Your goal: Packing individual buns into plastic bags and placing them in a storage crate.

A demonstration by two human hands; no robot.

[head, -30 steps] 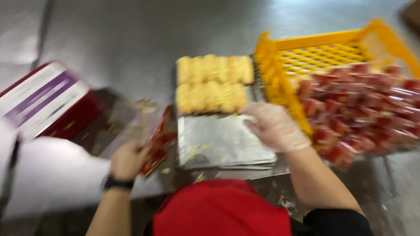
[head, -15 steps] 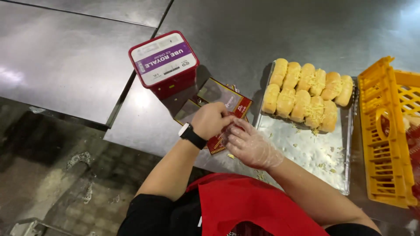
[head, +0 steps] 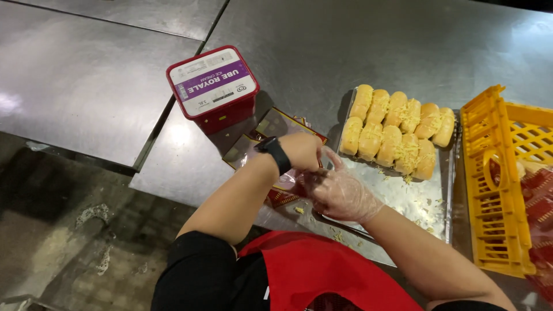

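My left hand [head: 300, 151], with a black watch on the wrist, and my right hand [head: 341, 194], in a clear plastic glove, meet over a stack of red and clear plastic wrappers [head: 266, 131] on the steel table. Both hands pinch one wrapper at the stack's near end. Just right of them a metal tray [head: 415, 201] holds two rows of cheese-topped bread rolls [head: 395, 131] at its far end.
A red tub with a white and purple lid [head: 212, 87] stands beyond the wrappers. A yellow plastic crate [head: 491, 190] at the right holds red wrapped packs [head: 538, 201]. The table edge drops to a wet floor at the left.
The view swung left and steadied. My right hand left the tray and joined my left hand at the wrappers, where both stay close together.
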